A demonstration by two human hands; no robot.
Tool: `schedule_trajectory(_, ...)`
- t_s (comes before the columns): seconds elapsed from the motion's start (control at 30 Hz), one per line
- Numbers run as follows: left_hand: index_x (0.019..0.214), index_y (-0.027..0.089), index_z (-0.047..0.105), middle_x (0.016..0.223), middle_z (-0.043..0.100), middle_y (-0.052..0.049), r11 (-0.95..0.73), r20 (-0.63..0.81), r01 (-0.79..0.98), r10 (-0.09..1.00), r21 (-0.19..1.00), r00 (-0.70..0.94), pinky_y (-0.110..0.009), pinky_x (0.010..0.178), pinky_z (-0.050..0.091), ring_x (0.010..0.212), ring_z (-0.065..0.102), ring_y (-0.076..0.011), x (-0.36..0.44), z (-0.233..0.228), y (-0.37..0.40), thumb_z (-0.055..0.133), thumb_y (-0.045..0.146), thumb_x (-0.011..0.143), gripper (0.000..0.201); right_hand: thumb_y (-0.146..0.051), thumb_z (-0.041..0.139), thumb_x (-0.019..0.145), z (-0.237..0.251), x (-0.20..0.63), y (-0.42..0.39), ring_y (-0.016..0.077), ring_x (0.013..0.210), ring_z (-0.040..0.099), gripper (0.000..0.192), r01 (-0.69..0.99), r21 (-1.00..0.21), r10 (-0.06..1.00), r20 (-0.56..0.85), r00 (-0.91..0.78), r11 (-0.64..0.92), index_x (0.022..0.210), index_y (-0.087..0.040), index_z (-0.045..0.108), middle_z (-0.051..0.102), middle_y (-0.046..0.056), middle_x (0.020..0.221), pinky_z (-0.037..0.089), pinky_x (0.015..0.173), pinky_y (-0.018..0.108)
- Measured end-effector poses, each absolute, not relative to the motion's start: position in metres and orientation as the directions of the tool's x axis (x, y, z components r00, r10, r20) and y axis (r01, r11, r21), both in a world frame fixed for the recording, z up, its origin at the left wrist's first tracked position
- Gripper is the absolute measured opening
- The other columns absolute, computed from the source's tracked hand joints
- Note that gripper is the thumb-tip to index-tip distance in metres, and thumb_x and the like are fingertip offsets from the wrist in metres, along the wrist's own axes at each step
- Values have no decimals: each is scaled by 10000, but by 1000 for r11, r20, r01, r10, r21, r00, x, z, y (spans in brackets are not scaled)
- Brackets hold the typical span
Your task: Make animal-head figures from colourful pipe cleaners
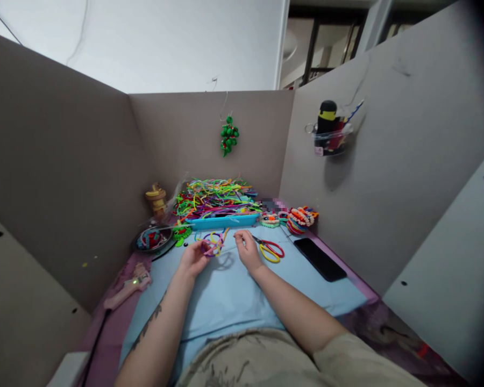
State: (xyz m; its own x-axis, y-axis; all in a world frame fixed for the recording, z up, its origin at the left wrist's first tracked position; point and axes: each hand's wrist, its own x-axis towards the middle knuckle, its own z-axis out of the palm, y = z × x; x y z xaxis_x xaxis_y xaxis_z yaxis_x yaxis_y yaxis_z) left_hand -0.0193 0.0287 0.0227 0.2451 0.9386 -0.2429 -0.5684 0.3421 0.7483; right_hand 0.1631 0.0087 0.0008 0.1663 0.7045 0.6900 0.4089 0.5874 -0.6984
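Note:
My left hand (196,258) is closed round a looped bundle of pink, purple and yellow pipe cleaners (214,244), held above the light blue cloth. To its right, my right hand (248,250) is raised with its fingers curled and the fingertips together. Whatever is between those fingertips, if anything, is too small to make out. Scissors (272,249) with one red and one yellow handle lie just beyond the right hand, their blades partly hidden by it. Behind both hands stands a blue tray (226,221) heaped with loose pipe cleaners (215,196) in many colours.
A black phone (319,259) lies at the right. On the left are a pink glue gun (129,287) with a lit green light and a dark bowl (139,243). Coiled colourful pieces (300,219) sit at the back right. Grey partitions (177,129) enclose the table; a cup of tools (331,137) hangs there.

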Motion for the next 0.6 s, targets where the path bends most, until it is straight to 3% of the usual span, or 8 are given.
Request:
schedule_trajectory(0.1,567,128,536,546,529,-40,389,-268,-635,921,667,283,-223,530,446,524,506,-104,-23,23,30,461,73,685,150,-275,383,871,0,163,10,164,818,505,200,400,-709,712,681,173,581,809,-186,551,540,45,827,401,749,286)
schedule_trajectory(0.23,538,129,514,529,501,-27,362,-218,-507,921,782,321,-213,487,384,483,451,-92,-20,21,27,481,107,657,126,-246,414,851,2,159,4,167,827,508,160,407,-676,685,713,150,614,816,-187,559,548,43,824,403,772,301)
schedule_trajectory(0.37,590,137,540,583,518,-8,49,-11,-130,961,990,275,-235,549,372,550,457,-113,-12,19,19,524,261,701,168,-192,495,795,6,156,-2,183,883,510,103,430,-573,623,782,31,698,832,-198,591,572,46,863,388,828,341)
schedule_trajectory(0.47,638,148,557,634,532,8,-176,132,130,949,976,288,-238,605,359,630,464,-130,-6,19,13,553,351,703,213,-167,537,768,7,153,-4,185,876,512,98,427,-535,615,786,-64,729,803,-211,617,584,38,838,388,825,349)
schedule_trajectory(0.6,643,151,540,633,512,16,-275,184,231,918,933,352,-231,597,338,635,449,-129,-3,19,10,520,404,733,269,-141,554,746,8,151,-5,176,833,512,108,412,-547,635,765,-109,729,782,-207,632,586,30,788,389,804,340)
